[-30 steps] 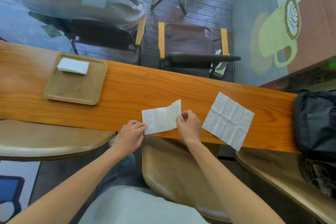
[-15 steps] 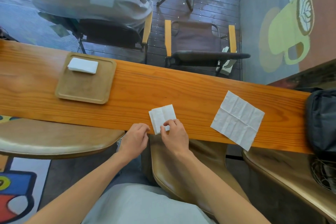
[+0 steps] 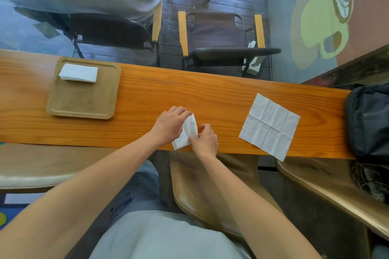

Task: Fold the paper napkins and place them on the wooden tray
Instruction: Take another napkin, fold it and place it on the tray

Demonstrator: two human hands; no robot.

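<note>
Both hands now pinch the small folded white paper napkin (image 3: 186, 132): the left hand (image 3: 168, 127) has come up to lift its far edge over, while the right hand (image 3: 205, 139) holds the near corner, so another fold is likely under way. At ten o'clock, the square wooden tray (image 3: 84, 103) holds one folded white napkin (image 3: 79, 72); at three o'clock an unfolded creased white napkin (image 3: 269, 126) waits.

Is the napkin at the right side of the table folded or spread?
Spread: the napkin lies flat as one open sheet with crease lines, untouched.
</note>
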